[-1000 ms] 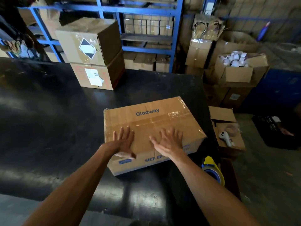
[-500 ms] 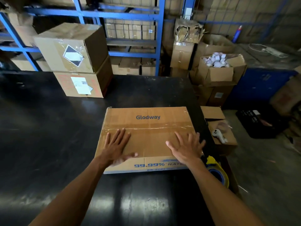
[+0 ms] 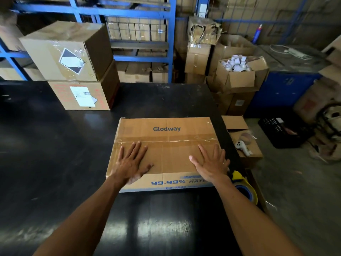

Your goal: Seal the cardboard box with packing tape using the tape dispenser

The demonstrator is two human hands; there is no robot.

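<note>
A brown cardboard box (image 3: 166, 150) printed "Glodway" lies flat on the black table (image 3: 55, 154), its flaps closed, with a strip of clear tape running across the top seam. My left hand (image 3: 131, 163) rests flat on the box's near left part, fingers spread. My right hand (image 3: 212, 165) lies flat on the near right part, fingers spread too. A yellow and blue tape dispenser (image 3: 243, 187) sits at the table's right edge, just right of my right forearm and partly hidden by it.
Two stacked cardboard boxes (image 3: 73, 71) stand at the table's far left. Blue shelving (image 3: 140, 34) runs behind. Right of the table, on the floor, are an open box of white rolls (image 3: 238, 71), a low box holding a white controller (image 3: 243, 146) and a black crate (image 3: 282, 128).
The box has turned from a slanted position to square with me. Both hands have slid apart along its top toward the near corners.
</note>
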